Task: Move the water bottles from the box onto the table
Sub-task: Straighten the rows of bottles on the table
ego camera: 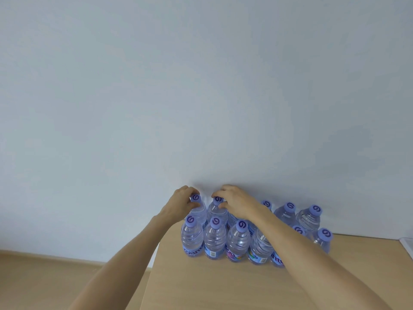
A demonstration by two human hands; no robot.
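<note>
up by the wall, a clear plastic water bottle [199, 211] is gripped at its purple cap by the left hand [180, 199], its neighbour [217, 210] by the right hand [234, 201]; both are stood among upright bottles on the light wooden table [212, 285].

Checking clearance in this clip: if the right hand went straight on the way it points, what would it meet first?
The right hand, gripping a back-row bottle by its cap, points toward the wall. Probably the wall comes first; the gap behind the bottles is unclear.
</note>
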